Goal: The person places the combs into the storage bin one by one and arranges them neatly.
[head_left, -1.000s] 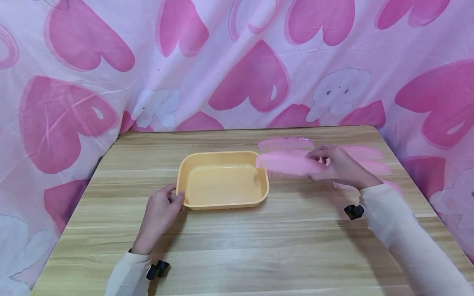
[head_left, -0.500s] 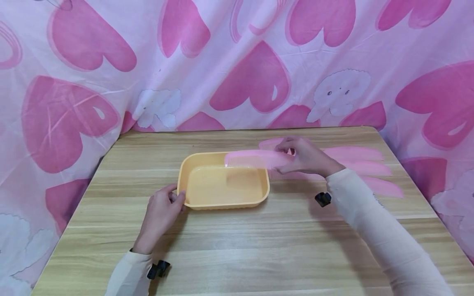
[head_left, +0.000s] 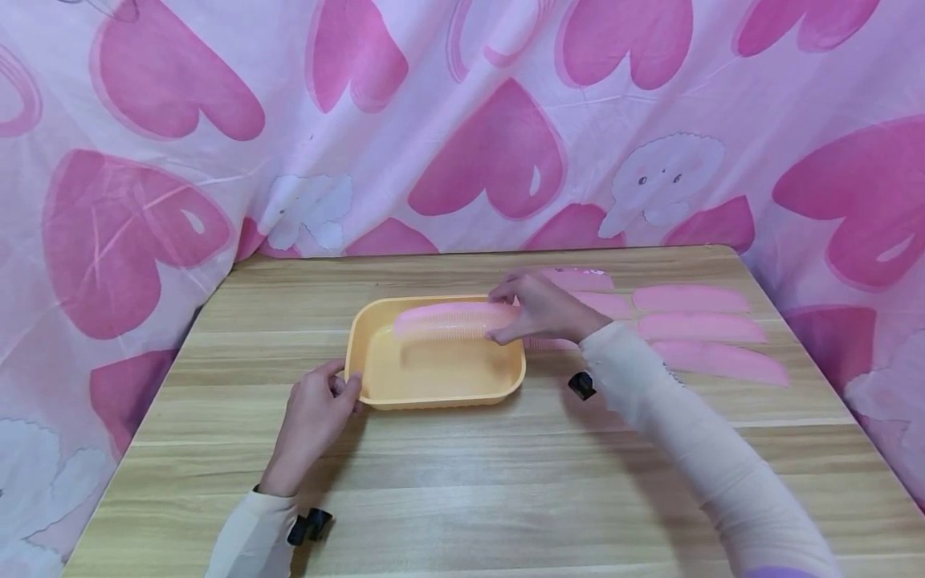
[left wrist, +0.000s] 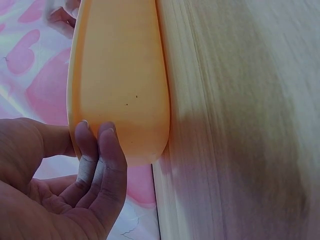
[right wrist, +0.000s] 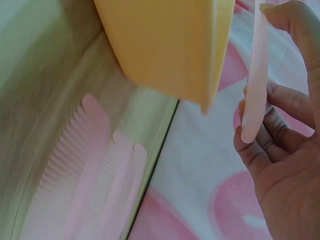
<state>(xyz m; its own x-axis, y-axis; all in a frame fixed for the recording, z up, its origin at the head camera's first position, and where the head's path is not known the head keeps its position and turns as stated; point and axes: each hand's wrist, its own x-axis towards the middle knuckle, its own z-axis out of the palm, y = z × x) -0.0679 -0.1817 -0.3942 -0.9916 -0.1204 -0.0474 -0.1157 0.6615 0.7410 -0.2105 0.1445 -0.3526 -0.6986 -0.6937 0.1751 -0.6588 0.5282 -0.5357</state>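
Observation:
A pale yellow plastic tray [head_left: 441,373] sits on the table, left of the combs. My left hand [head_left: 318,421] pinches its left front corner, thumb over the rim; in the left wrist view the fingers lie along the outer wall [left wrist: 120,65]. My right hand [head_left: 542,309] holds a pink comb [head_left: 441,319] by its right end, over the tray's back right part, teeth facing down. The right wrist view shows this comb [right wrist: 257,80] edge-on between thumb and fingers, above the tray's rim [right wrist: 209,75].
Right of the tray, three pink combs [head_left: 588,278] lie partly behind my right hand. Another three combs [head_left: 701,327] form a column farther right on the wooden table [head_left: 462,490]. A pink heart-patterned cloth [head_left: 361,160] hangs behind the table.
My right hand has carried the comb leftward from beside the other combs to over the tray. My left hand has stayed on the tray's corner.

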